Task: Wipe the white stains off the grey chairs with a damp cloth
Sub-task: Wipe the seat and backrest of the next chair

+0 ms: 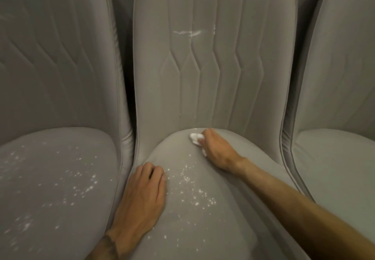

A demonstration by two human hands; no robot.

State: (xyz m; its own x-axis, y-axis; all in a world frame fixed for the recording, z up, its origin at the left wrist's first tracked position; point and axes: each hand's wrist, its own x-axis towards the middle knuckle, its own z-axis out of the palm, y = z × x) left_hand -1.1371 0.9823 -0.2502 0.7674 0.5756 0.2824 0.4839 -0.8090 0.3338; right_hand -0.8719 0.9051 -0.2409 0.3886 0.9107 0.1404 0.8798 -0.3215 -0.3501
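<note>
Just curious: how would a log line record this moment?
right hand: grips small white cloth on middle grey fabric chair | left hand: rests on seat | white specks: uncleaned

**Three chairs in a row, both my hands on the middle one**

The middle chair [213, 97] stands straight before me, with the left chair [50, 77] just beside it on one side and the right chair [345, 97] on the other. My left hand [142, 194] rests on the near left part of the middle seat. My right hand [217, 150] lies farther back, where the seat meets the backrest, pressing the cloth [194, 138] onto the seat. Stains [192, 188] lie on the seat between my hands, more lie on the left chair's seat, and streaks [188, 33] sit high on the middle backrest.
</note>
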